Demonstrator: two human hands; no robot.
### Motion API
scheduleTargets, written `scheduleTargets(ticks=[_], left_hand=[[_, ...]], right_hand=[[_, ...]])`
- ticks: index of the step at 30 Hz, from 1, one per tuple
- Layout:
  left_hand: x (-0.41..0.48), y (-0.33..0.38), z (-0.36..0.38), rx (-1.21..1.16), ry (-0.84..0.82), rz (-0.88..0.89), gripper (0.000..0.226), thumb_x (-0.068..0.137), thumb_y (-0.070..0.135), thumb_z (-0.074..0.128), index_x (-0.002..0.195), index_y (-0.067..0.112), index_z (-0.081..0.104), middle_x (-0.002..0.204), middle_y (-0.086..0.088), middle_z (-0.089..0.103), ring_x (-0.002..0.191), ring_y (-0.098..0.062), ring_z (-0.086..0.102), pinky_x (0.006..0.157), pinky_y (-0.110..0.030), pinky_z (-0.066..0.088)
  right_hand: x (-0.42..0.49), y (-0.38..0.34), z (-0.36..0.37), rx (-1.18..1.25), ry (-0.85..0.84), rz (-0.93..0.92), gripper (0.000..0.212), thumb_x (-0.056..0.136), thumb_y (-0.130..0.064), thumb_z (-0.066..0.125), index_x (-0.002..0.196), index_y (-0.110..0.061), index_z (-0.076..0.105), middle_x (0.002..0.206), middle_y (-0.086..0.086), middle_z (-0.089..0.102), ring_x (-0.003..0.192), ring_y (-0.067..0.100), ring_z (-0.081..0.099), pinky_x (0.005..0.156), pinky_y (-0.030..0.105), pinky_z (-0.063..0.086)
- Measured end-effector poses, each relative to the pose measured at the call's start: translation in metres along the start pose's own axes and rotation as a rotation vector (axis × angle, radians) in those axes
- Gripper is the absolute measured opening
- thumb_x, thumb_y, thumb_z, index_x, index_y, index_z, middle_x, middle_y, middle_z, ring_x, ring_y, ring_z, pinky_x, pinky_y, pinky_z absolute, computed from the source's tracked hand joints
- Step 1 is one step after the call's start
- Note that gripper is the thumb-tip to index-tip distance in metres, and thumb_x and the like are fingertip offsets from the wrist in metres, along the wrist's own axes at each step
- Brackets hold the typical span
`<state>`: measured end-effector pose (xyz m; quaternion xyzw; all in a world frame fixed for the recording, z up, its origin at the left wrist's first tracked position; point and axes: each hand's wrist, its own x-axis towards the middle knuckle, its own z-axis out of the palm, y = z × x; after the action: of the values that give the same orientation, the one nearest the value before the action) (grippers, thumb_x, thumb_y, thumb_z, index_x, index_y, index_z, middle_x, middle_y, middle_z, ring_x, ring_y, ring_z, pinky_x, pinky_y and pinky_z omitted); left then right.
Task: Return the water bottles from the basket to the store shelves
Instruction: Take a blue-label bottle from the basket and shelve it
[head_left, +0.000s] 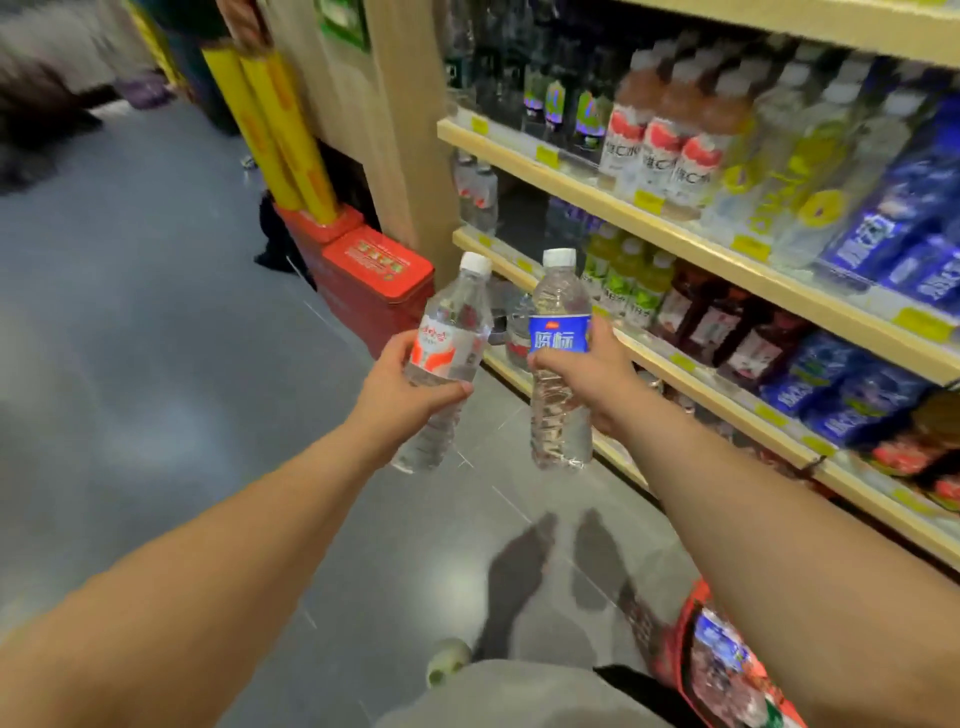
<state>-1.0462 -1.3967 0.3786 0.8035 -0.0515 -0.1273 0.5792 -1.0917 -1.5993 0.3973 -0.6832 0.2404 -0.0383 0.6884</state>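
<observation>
Right hand (587, 374) grips blue-label bottle (560, 358), writing unreadable.

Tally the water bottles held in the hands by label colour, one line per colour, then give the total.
Red-and-white label: 1, the bottle in the left hand.
Blue label: 1, the bottle in the right hand.
Total: 2 bottles in hand. More lie in the red basket, too blurred to count.

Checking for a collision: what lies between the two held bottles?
Nothing: in the head view a bare gap with floor behind separates the red-label bottle and blue-label bottle.
</observation>
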Motion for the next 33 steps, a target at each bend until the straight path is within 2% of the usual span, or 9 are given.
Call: scheduleTargets(ticks=[2, 6, 13, 16, 20, 25, 28, 31, 33], left_hand=[[0.029, 0.001, -0.023, 0.007, -0.011, 0.019, 0.063, 0.067, 0.014, 0.085, 0.12, 0.023, 0.052, 0.109, 0.004, 0.065, 0.097, -0.011, 0.065, 0.076, -0.02, 0.049], [0.094, -0.005, -0.049, 0.03, -0.037, 0.038, 0.066, 0.064, 0.014, 0.087, 0.119, 0.023, 0.051, 0.108, 0.005, 0.064, 0.098, -0.012, 0.064, 0.087, -0.028, 0.051], [0.241, -0.011, -0.058, 0.109, -0.088, 0.055, 0.08, 0.051, 0.026, 0.085, 0.121, 0.024, 0.047, 0.112, 0.006, 0.062, 0.104, -0.014, 0.063, 0.096, -0.041, 0.05], [0.301, -0.011, -0.065, 0.156, -0.12, 0.046, 0.088, 0.046, 0.037, 0.085, 0.124, 0.03, 0.047, 0.114, 0.009, 0.064, 0.105, -0.014, 0.063, 0.097, -0.044, 0.049], [0.368, -0.014, -0.065, 0.084, -0.156, 0.007, 0.078, 0.055, 0.021, 0.089, 0.125, 0.027, 0.055, 0.109, 0.008, 0.069, 0.1, -0.012, 0.066, 0.097, -0.043, 0.051], [0.457, -0.019, -0.057, 0.12, -0.279, 0.056, 0.072, 0.052, 0.033, 0.086, 0.116, 0.038, 0.055, 0.108, 0.012, 0.069, 0.1, -0.01, 0.066, 0.095, -0.043, 0.052], [0.513, -0.028, -0.048, 0.153, -0.382, 0.089, 0.072, 0.052, 0.035, 0.087, 0.117, 0.036, 0.055, 0.108, 0.012, 0.07, 0.1, -0.01, 0.066, 0.094, -0.041, 0.053], [0.56, -0.038, -0.036, 0.189, -0.531, 0.099, 0.071, 0.053, 0.032, 0.088, 0.116, 0.03, 0.055, 0.104, 0.009, 0.07, 0.094, -0.012, 0.067, 0.088, -0.039, 0.054], [0.579, -0.046, -0.03, 0.185, -0.608, 0.101, 0.064, 0.056, 0.022, 0.088, 0.111, 0.026, 0.057, 0.099, 0.006, 0.07, 0.086, -0.011, 0.065, 0.082, -0.036, 0.052]], right_hand=[[0.021, -0.011, 0.025, -0.028, -0.018, -0.019, 0.07, 0.07, -0.003, 0.077, 0.131, -0.016, 0.043, 0.093, -0.005, 0.06, 0.077, 0.007, 0.058, 0.059, 0.021, 0.045], [0.074, -0.021, 0.053, -0.124, -0.007, -0.069, 0.073, 0.069, -0.008, 0.079, 0.13, -0.019, 0.042, 0.099, -0.004, 0.062, 0.082, 0.008, 0.06, 0.071, 0.026, 0.053], [0.209, -0.04, 0.083, -0.24, 0.021, -0.103, 0.074, 0.071, -0.007, 0.078, 0.133, -0.018, 0.04, 0.092, -0.01, 0.054, 0.073, -0.002, 0.053, 0.057, 0.008, 0.043], [0.262, -0.05, 0.093, -0.263, 0.021, -0.085, 0.073, 0.071, -0.007, 0.078, 0.133, -0.017, 0.04, 0.099, -0.005, 0.056, 0.072, -0.003, 0.051, 0.051, 0.0, 0.039], [0.315, -0.058, 0.103, -0.264, 0.024, -0.018, 0.073, 0.069, -0.009, 0.079, 0.131, -0.023, 0.041, 0.102, -0.004, 0.059, 0.077, 0.001, 0.056, 0.063, 0.015, 0.043], [0.365, -0.051, 0.112, -0.211, 0.089, 0.043, 0.072, 0.067, -0.009, 0.079, 0.128, -0.023, 0.042, 0.1, -0.003, 0.061, 0.084, 0.011, 0.06, 0.071, 0.023, 0.05], [0.393, -0.041, 0.124, -0.222, 0.218, 0.086, 0.066, 0.068, -0.001, 0.077, 0.122, -0.019, 0.046, 0.092, -0.004, 0.06, 0.079, 0.012, 0.059, 0.068, 0.023, 0.049], [0.414, -0.024, 0.138, -0.222, 0.394, 0.09, 0.065, 0.066, 0.0, 0.08, 0.121, -0.009, 0.048, 0.097, 0.001, 0.064, 0.085, 0.016, 0.063, 0.075, 0.033, 0.053], [0.421, -0.014, 0.151, -0.134, 0.499, 0.161, 0.06, 0.068, -0.003, 0.079, 0.118, -0.014, 0.048, 0.098, -0.001, 0.063, 0.084, 0.012, 0.063, 0.079, 0.033, 0.053]])
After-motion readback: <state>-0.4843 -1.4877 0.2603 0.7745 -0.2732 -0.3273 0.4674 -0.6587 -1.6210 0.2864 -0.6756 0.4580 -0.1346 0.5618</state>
